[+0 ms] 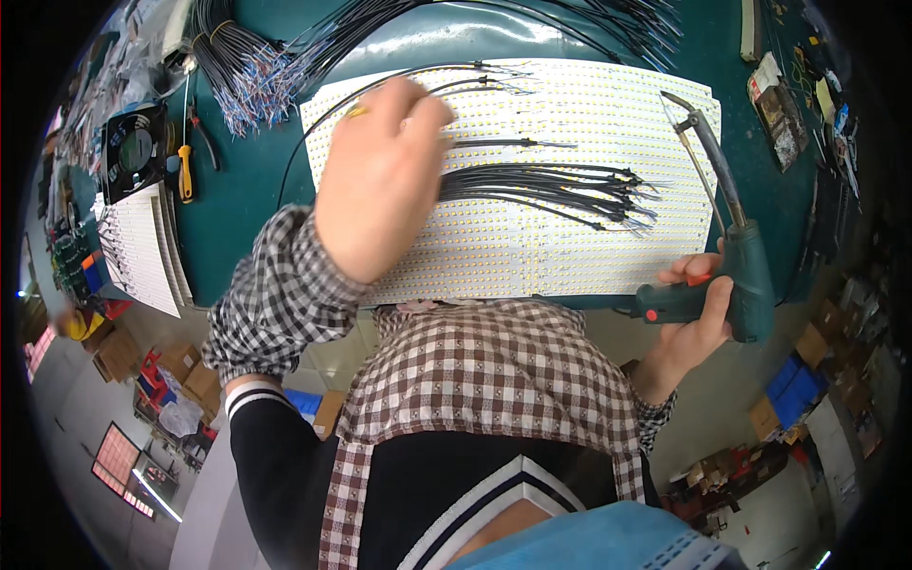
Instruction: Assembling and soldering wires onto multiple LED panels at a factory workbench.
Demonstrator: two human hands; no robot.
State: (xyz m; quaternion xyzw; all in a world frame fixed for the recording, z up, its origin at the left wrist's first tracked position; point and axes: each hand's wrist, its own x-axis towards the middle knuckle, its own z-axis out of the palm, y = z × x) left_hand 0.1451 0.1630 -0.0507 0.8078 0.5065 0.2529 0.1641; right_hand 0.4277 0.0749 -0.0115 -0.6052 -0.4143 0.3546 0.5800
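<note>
My right hand (695, 318) is wrapped around the handle of a green soldering gun (748, 290). Its metal tip and thin feed tube point up and away over the right end of a white LED panel sheet (475, 256) dotted with rows of yellow chips. Above the left part of the sheet, my left hand (385, 176) has its fingers curled together; whatever they hold is hidden. Single black cables (489, 143) with stripped ends run out from beside and beneath it. A bunch of black cables (541, 182) lies across the sheet, fanned ends toward the right.
Large bundles of black cables (233, 71) lie along the far side of the green table. On the left are a yellow-handled screwdriver (185, 176), pliers (201, 133), a black fan (135, 152) and stacked white panels (142, 247). A worn, stained block (777, 112) sits at far right.
</note>
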